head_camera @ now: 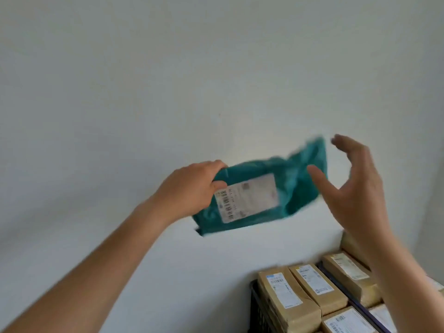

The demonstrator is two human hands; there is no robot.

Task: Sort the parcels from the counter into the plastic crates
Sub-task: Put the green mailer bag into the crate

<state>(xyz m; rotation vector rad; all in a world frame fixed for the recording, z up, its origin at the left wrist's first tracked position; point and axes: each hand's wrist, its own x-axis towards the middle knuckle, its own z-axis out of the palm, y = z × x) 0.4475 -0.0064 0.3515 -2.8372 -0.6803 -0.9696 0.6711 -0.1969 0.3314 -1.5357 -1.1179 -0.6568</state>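
plain pale wall (168, 68), filling the background, possibly a corner at far right

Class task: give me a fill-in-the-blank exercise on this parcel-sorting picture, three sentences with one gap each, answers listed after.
1. The left hand grips the teal parcel at its edge, next to a white, barcoded ____.
2. The right hand, near the parcel's other end, is ____ and holds nothing.
3. The brown parcels at lower right lie in a dark plastic ____.

Missing words: label; open; crate.
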